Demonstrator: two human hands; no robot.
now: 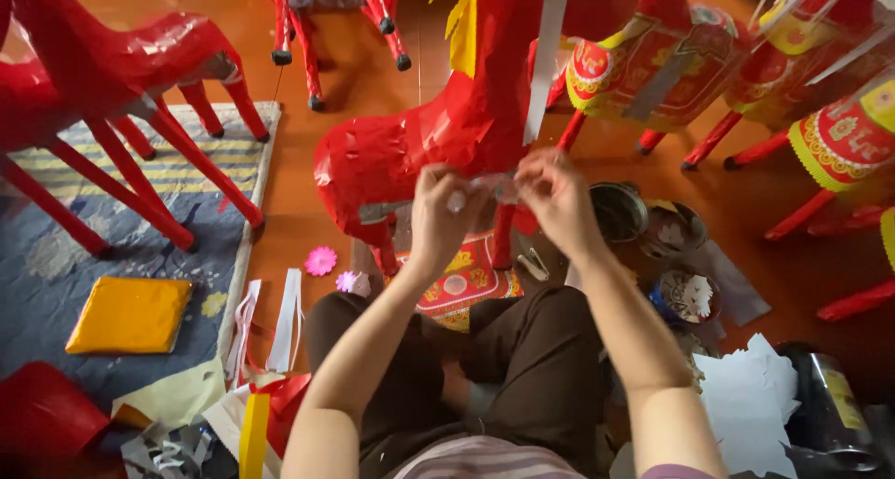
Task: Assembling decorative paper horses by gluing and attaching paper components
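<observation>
My left hand [443, 213] and my right hand [557, 199] are raised together in front of a red paper horse [410, 148]. Both pinch a small pale paper piece [485, 188] between their fingertips, close to the horse's belly. A white paper strip [545, 60] hangs down the horse's neck, next to yellow fringe [463, 22]. My knees in brown trousers [531, 348] are below the hands. What exactly the small piece is stays unclear, since the fingers cover most of it.
More red paper horses stand left [103, 78] and decorated ones right [653, 69]. On the wooden floor lie a folded yellow sheet [129, 316], pink paper flowers [321, 261], white strips [284, 321], small tins [617, 211], white paper cut-outs [746, 400] and a red printed panel [461, 279].
</observation>
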